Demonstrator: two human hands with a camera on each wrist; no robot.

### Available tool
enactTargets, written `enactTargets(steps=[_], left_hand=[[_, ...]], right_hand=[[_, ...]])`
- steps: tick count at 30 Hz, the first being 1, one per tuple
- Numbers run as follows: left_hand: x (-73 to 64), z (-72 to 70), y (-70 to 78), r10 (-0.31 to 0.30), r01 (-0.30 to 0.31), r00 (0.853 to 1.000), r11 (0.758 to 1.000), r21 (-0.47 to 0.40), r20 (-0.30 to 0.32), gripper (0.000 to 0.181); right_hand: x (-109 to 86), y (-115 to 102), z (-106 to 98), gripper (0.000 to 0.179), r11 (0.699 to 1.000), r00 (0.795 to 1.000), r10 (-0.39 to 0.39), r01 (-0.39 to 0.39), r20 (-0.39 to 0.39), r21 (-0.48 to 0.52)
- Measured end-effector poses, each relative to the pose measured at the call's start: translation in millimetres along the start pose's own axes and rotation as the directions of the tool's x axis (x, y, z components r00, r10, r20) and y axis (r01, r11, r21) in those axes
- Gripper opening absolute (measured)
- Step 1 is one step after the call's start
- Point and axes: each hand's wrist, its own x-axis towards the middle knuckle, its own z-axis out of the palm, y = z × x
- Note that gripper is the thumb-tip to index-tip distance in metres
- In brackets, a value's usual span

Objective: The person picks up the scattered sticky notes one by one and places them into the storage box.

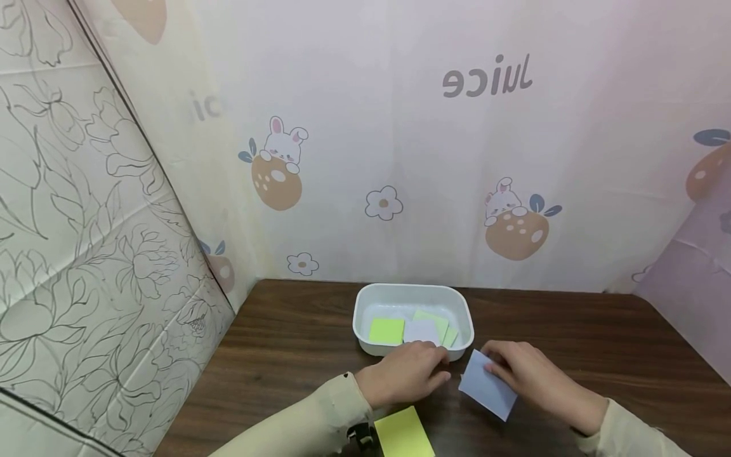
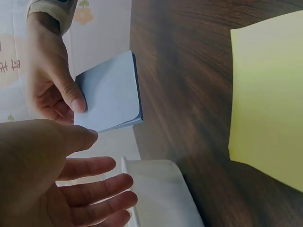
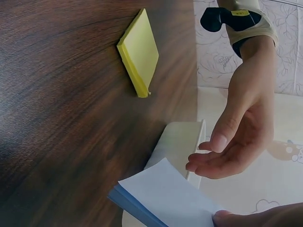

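Observation:
My right hand (image 1: 522,371) pinches a pad of pale blue sticky notes (image 1: 488,386) between thumb and fingers, held above the table to the right of the white tub. The pad's top sheet lifts a little from the sheets below in the right wrist view. My left hand (image 1: 408,373) hovers at the tub's front edge, fingers loosely bent with nothing in them, a short way left of the blue pad. In the left wrist view its spread fingers (image 2: 102,182) stand near the pad. A yellow sticky note pad (image 1: 404,433) lies on the table, close to my left wrist.
A white plastic tub (image 1: 365,298) stands on the dark wood table (image 1: 285,336) near the back. Inside it are a green sticky note pad (image 1: 386,331), a pale blue sheet (image 1: 420,331) and light green notes (image 1: 436,322). Patterned curtains (image 1: 342,158) enclose the back and sides.

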Motion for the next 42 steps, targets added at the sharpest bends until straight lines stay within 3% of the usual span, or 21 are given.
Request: enactTargets(steps=[16,22,36,42], left_hand=[[-0.8,-12.4,-3.8,-0.058,0.059,0.998,0.998,-0.026,0.023,0.023],[-0.9,-15.3,-6.1,-0.059,0.059,0.998,0.998,0.006,-0.003,0.022],[-5.3,-22.2,-12.6,-0.121,0.121,0.992,0.993,0.009,-0.020,0.022],[-7.1,-24.1,-15.5,-0.129,0.130,0.991,0.991,0.029,-0.033,0.021]], right_hand=[[2.3,-5,-3,0.008,1.000,0.999,-0.028,0.029,-0.028,0.011],[3.7,-7,-4,0.007,0.999,0.997,-0.051,0.052,-0.063,0.011],[10.6,-10,-4,0.005,0.995,0.989,-0.095,0.095,-0.113,-0.001],[15.6,-13,-7,0.007,0.997,0.991,-0.080,0.081,-0.108,0.006]])
